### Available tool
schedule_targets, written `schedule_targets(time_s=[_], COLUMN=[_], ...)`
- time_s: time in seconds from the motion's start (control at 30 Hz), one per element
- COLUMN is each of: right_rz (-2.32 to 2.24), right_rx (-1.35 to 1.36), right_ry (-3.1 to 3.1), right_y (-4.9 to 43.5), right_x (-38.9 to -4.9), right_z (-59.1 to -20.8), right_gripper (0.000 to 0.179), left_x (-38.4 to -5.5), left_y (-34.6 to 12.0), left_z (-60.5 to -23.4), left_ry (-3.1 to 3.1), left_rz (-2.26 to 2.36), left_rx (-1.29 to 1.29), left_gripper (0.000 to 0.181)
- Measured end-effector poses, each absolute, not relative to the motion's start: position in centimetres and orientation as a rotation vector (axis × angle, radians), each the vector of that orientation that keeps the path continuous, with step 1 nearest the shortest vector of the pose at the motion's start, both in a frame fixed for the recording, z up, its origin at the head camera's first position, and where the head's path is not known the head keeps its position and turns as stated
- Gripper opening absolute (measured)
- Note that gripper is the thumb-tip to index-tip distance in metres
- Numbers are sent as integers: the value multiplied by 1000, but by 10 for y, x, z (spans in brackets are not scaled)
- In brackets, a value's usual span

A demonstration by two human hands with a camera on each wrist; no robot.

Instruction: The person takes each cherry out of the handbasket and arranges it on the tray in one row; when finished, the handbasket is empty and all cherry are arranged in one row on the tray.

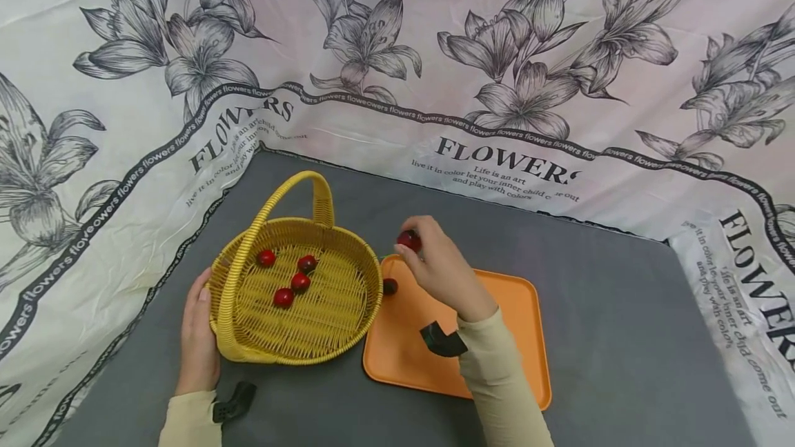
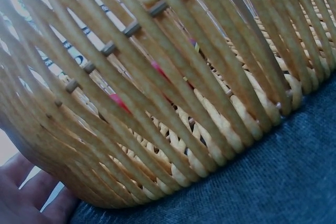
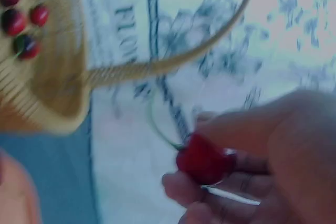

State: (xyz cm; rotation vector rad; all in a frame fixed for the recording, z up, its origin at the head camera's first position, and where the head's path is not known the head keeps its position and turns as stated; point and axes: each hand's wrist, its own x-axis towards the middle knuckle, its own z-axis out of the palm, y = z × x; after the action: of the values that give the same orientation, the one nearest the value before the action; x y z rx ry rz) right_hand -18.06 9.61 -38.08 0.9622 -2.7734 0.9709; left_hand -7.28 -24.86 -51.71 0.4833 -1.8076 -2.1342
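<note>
Head view: our right grip (image 1: 444, 271) pinches one cherry (image 1: 408, 240) near the tray's (image 1: 404, 347) far left corner; our left grip (image 1: 200, 336), fingers extended, rests against the basket (image 1: 298, 361). We judge cherries light, firm, slippery, bruisable; hold the sides. We count six: one held, four in basket, one on tray. One basket, one tray.
</note>
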Motion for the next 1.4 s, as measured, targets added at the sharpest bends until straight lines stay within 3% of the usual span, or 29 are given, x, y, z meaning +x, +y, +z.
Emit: schedule_targets(time_s=[0.4, 0.73, 1.4], right_rz=[1211, 931, 827], right_rx=[434, 461, 545], right_ry=[-2813, -2799, -2956], right_y=[125, 114, 105], right_x=[-160, -158, -157], right_z=[-459, -487, -492], right_gripper=[34, 34, 40], left_x=[-70, -70, -72], left_y=[-251, -252, -249], left_z=[-516, -519, -517], left_ry=[-1793, -1807, -1796], left_rz=[-2151, -2146, -2156], left_rx=[468, 468, 479], left_gripper=[48, 48, 47])
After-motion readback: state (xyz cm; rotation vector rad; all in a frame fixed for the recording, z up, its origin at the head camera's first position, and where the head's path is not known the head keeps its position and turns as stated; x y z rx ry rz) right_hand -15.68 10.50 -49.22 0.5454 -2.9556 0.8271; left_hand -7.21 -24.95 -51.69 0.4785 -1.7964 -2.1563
